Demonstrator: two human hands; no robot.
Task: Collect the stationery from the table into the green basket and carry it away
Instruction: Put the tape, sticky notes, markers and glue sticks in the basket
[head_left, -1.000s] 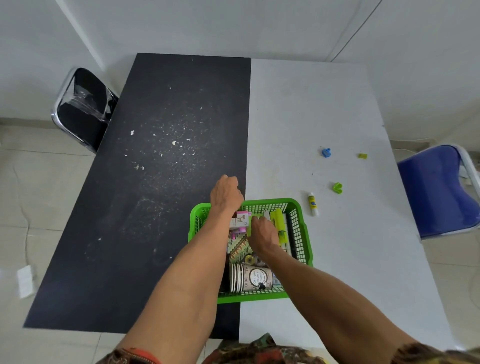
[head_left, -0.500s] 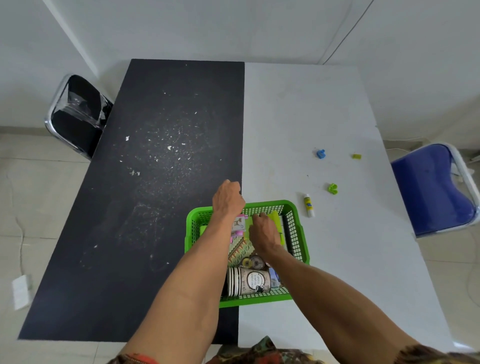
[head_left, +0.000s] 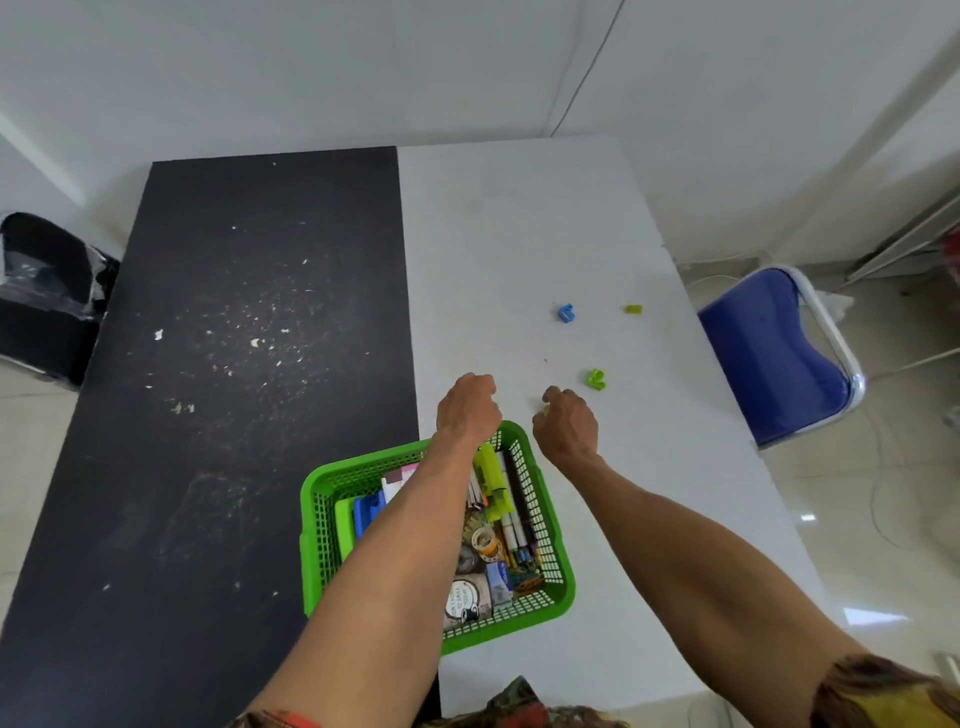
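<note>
Stationery fills a green plastic basket with net walls (head_left: 316, 525). It sits near the person's edge of the counter (head_left: 519, 234), across the line where the black half meets the white half.

Inside the basket are a fat yellow-green marker (head_left: 488, 467), some thin pens (head_left: 511, 525), rolls of patterned tape (head_left: 485, 541), a flat blue thing (head_left: 368, 512) and a round tub with a black and white label (head_left: 464, 598). The left arm reaches over the basket and hides its middle.

The left grip (head_left: 467, 410) is just past the far rim, with its fingers curled under. Nobody could tell from here if it holds anything. The right grip (head_left: 566, 426) is on the white half, just beside the far right corner of the basket. Its fingers curl down over a small yellow thing (head_left: 545, 411). Only a tiny bit of yellow shows, so what it is and whether it is held cannot be told.

Three little pieces lie farther out on the white half. They are one small blue clip (head_left: 565, 313), one tiny yellow-green piece (head_left: 633, 309) and one bright green clip (head_left: 596, 379), which is near the right grip. White crumbs (head_left: 254, 342) are scattered on the black half.

Two chairs stand by the counter. A blue seat with a silver frame (head_left: 769, 353) is on the right. A black seat (head_left: 47, 291) on the left is cut off by the edge of the view.
</note>
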